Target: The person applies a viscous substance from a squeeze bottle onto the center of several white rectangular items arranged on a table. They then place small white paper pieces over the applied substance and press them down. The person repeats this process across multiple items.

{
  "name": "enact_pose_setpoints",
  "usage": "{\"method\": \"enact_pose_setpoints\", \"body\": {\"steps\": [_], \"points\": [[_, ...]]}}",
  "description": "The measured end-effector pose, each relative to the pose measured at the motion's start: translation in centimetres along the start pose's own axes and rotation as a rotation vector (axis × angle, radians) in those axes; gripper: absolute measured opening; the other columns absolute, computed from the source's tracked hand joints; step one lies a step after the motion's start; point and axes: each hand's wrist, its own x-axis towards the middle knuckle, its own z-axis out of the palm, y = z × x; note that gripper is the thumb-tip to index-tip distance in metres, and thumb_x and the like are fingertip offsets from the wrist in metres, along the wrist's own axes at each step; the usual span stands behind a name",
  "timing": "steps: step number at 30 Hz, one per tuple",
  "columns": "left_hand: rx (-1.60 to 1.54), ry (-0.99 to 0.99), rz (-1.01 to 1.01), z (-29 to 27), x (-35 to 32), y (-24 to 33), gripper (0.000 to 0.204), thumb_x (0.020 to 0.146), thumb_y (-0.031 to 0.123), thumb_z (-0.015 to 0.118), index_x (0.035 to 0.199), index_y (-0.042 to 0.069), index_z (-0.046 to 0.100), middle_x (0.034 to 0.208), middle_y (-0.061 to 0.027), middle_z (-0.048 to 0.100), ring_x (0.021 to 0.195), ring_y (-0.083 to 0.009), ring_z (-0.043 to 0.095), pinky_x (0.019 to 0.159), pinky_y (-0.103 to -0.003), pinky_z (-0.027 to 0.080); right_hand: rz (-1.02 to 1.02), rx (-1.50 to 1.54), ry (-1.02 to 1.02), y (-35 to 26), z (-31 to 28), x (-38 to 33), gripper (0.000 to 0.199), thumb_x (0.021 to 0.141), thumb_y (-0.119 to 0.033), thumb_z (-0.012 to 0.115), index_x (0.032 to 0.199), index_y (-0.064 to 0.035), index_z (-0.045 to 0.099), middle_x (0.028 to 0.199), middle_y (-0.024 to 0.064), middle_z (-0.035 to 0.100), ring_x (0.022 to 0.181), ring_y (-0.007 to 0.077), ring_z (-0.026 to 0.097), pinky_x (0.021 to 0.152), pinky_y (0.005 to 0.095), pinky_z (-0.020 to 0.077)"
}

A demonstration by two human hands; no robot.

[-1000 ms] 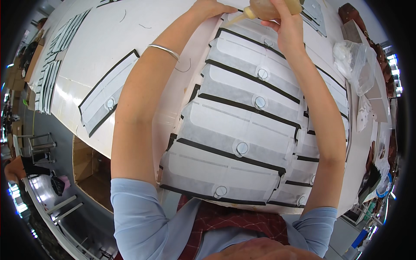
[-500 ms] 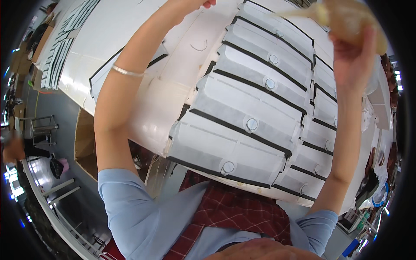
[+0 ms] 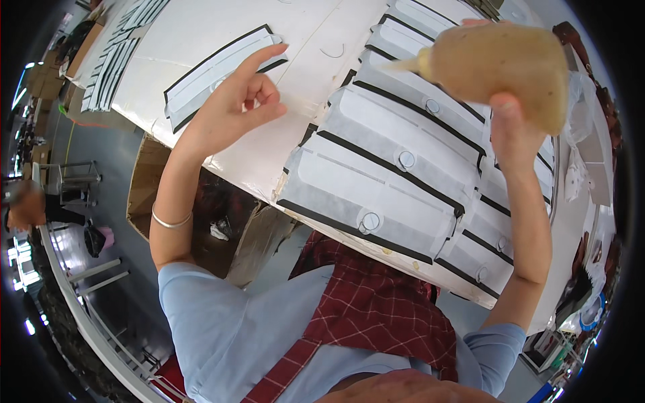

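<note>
A squeeze bottle [image 3: 494, 64] with a narrow nozzle and yellowish contents lies tilted in my right hand [image 3: 519, 138], its tip pointing left over the rows of pieces. My left hand [image 3: 232, 111] holds nothing; the index finger stretches out, the thumb stands apart and the other fingers curl. Beside and partly beneath it lies a single white piece with black edging [image 3: 191, 91]. In the middle, overlapping white panels [image 3: 366, 185] with black strips each carry a small round disc [image 3: 406, 160].
The white table [image 3: 302, 40] has a near edge by my apron. Stacked black-and-white pieces [image 3: 111, 74] lie at its far left. A cardboard box [image 3: 144, 178] stands below the left edge. Clear plastic bags [image 3: 579, 107] hang at the right. Another person [image 3: 27, 205] is at the far left.
My left hand has drawn back toward me from the far table, showing the single piece beside it. The bottle in my right hand has come nearer and left, over the panels.
</note>
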Motion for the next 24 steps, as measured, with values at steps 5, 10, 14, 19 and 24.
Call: {"method": "enact_pose_setpoints", "body": {"steps": [5, 10, 14, 19, 24], "points": [[0.120, 0.053, -0.016, 0.4, -2.6, 0.7, 0.054, 0.094, 0.014, 0.072, 0.145, 0.009, 0.054, 0.080, 0.0048, 0.057, 0.077, -0.0057, 0.051, 0.071, -0.023, 0.037, -0.066, -0.133, -0.075, -0.7, -1.0, 0.6, 0.069, 0.081, -0.024, 0.088, 0.135, -0.0006, 0.052, 0.130, 0.0149, 0.064, 0.118, 0.0236, 0.061, 0.102, 0.0391, 0.0504], [0.409, 0.068, 0.217, 3.3, -1.9, 2.0, 0.048, 0.093, 0.031, 0.071, 0.133, 0.006, 0.064, 0.087, -0.0059, 0.057, 0.086, -0.0203, 0.052, 0.080, -0.034, 0.040, -0.048, -0.238, -0.208, 1.5, 0.8, 0.0, 0.071, 0.079, -0.015, 0.087, 0.137, -0.0013, 0.049, 0.135, 0.0173, 0.063, 0.124, 0.0244, 0.060, 0.105, 0.0395, 0.0499], [0.725, 0.101, 0.386, 5.4, 0.0, 3.0, 0.055, 0.088, 0.047, 0.073, 0.127, 0.009, 0.069, 0.089, -0.0074, 0.056, 0.089, -0.0250, 0.053, 0.084, -0.038, 0.038, -0.011, -0.196, -0.206, 2.2, 2.1, 0.1, 0.069, 0.075, -0.010, 0.089, 0.132, -0.0031, 0.051, 0.134, 0.0159, 0.064, 0.123, 0.0246, 0.061, 0.104, 0.0395, 0.0510], [0.879, 0.120, 0.430, 6.7, 2.5, 2.9, 0.064, 0.085, 0.060, 0.070, 0.124, 0.009, 0.070, 0.093, -0.0095, 0.057, 0.094, -0.0278, 0.052, 0.087, -0.042, 0.037, 0.026, -0.062, -0.172, 3.6, 2.9, 0.3, 0.080, 0.066, -0.026, 0.099, 0.130, -0.0058, 0.055, 0.120, 0.0046, 0.066, 0.112, 0.0180, 0.064, 0.099, 0.0343, 0.0516], [0.898, 0.110, 0.474, 7.2, 3.8, 2.2, 0.067, 0.086, 0.061, 0.068, 0.130, 0.010, 0.067, 0.093, -0.0078, 0.054, 0.096, -0.0257, 0.050, 0.088, -0.041, 0.035, -0.045, -0.171, -0.196, 4.1, 2.9, 0.3, 0.081, 0.065, -0.026, 0.099, 0.131, -0.0061, 0.055, 0.122, 0.0046, 0.066, 0.113, 0.0187, 0.064, 0.100, 0.0340, 0.0519]]}}
